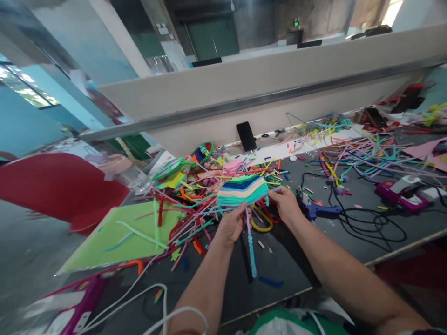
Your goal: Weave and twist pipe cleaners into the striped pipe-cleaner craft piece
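A striped piece in green, blue, cream and turquoise is held up over the dark table. My left hand pinches its lower edge near the middle. A stem, lilac above and turquoise below, hangs down from beside those fingers. At the right end of the striped piece, my right hand has its fingertips closed on a light blue strip. Behind and left of the piece lies a tangled pile of coloured pipe cleaners.
Right of my right hand lies a blue glue gun with coiled black cable. A purple power strip is farther right. A phone leans on the partition. Green sheet and red chair are left.
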`<state>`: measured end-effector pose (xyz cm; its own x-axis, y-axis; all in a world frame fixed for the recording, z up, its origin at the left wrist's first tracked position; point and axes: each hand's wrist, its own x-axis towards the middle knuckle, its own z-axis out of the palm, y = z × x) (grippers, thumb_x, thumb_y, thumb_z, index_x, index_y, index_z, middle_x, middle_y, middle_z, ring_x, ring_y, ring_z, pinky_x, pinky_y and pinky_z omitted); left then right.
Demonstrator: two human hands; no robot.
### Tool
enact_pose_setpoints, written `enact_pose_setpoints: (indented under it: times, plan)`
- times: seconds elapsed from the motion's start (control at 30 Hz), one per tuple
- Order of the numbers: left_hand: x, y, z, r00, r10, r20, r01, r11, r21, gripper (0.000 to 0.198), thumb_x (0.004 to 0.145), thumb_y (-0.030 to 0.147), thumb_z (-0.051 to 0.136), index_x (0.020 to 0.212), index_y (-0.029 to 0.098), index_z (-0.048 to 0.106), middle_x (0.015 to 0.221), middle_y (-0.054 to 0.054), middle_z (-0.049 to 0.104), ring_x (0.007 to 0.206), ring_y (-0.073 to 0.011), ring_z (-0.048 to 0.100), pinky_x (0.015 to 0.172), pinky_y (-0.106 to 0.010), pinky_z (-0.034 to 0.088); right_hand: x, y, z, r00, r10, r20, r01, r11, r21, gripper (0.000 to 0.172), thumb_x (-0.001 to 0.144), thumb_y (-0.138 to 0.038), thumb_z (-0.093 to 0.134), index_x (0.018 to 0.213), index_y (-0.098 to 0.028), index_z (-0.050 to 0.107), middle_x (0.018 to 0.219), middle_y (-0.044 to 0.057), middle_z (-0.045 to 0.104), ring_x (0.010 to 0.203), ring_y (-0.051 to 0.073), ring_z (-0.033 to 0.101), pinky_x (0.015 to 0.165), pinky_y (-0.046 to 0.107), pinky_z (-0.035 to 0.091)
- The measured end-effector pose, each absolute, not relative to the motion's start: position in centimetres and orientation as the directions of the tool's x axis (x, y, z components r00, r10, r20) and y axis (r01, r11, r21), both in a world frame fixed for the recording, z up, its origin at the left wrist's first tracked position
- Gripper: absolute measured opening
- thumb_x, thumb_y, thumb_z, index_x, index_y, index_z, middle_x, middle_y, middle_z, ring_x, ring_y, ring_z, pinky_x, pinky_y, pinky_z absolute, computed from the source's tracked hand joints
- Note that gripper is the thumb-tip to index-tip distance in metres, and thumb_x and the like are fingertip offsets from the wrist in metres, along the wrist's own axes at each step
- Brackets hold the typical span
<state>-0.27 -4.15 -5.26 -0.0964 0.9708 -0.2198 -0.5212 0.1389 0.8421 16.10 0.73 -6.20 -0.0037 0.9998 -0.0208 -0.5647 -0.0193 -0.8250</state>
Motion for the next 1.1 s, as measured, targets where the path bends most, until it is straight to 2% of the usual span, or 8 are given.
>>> enact_pose_setpoints:
  times: [0.3,0.53,0.67,0.83,0.97,1.1]
  plan:
    - [0.1,-4.0,-4.9,-0.211,0.954,-0.214,-0.512,0.078,0.855,0.033,0.058,0.021,0.078,0.084,0.014,0.059,0.057,0.005,0.06,0.049,-0.0102,0.056,0.046,-0.022,0.047,15.6,0.3,-5.5,-0.027,0.998,-0.057,-0.599,-0.062,-0.798,0.026,0.052,-0.032,0.081,0.058,-0.02,0.059,0.054,-0.003,0.062,0.051,0.013,0.054,0.057,0.028,0.043]
    - [0.1,-4.2,-4.7,-0.187,0.961,-0.201,-0.504,0.082,0.86,0.033,0.059,0.021,0.079,0.085,0.014,0.06,0.059,0.003,0.06,0.05,-0.0108,0.056,0.047,-0.022,0.048,15.6,0.7,-6.3,-0.021,0.999,-0.036,-0.617,-0.042,-0.786,0.026,0.054,-0.031,0.08,0.061,-0.019,0.058,0.056,-0.005,0.062,0.051,0.011,0.054,0.058,0.027,0.043]
    - [-0.3,-4.3,-4.6,-0.077,0.969,-0.235,-0.516,0.163,0.841,0.028,0.064,0.025,0.079,0.083,0.012,0.063,0.063,-0.002,0.064,0.055,-0.0125,0.06,0.054,-0.025,0.052,15.4,1.0,-6.4,0.011,0.999,-0.049,-0.603,-0.032,-0.797,0.026,0.056,-0.034,0.079,0.061,-0.019,0.058,0.052,-0.005,0.06,0.049,0.011,0.052,0.056,0.026,0.042]
    - [-0.4,-4.3,-4.6,0.088,0.955,-0.283,-0.526,0.286,0.801,0.025,0.072,0.028,0.074,0.087,0.01,0.065,0.076,-0.009,0.069,0.07,-0.0185,0.067,0.071,-0.033,0.056,16.0,1.6,-6.6,0.061,0.996,-0.071,-0.593,-0.021,-0.805,0.028,0.05,-0.033,0.081,0.058,-0.017,0.058,0.052,-0.004,0.06,0.048,0.011,0.053,0.055,0.026,0.043]
    - [0.2,-4.6,-4.3,0.193,0.905,-0.38,-0.513,0.423,0.747,0.023,0.086,0.027,0.058,0.09,0.005,0.065,0.082,-0.014,0.07,0.08,-0.0201,0.068,0.083,-0.035,0.053,17.0,1.8,-6.5,0.08,0.988,-0.132,-0.596,-0.059,-0.801,0.028,0.048,-0.03,0.081,0.059,-0.017,0.06,0.051,-0.003,0.062,0.047,0.012,0.054,0.053,0.026,0.045]
    - [0.0,-5.8,-3.8,0.31,0.858,-0.409,-0.49,0.513,0.704,0.036,0.093,0.032,0.045,0.096,0.001,0.064,0.087,-0.017,0.07,0.085,-0.0204,0.068,0.09,-0.037,0.049,17.4,1.9,-6.5,0.041,0.984,-0.171,-0.592,-0.114,-0.798,0.029,0.045,-0.027,0.084,0.061,-0.016,0.062,0.051,-0.002,0.064,0.048,0.013,0.058,0.053,0.027,0.047]
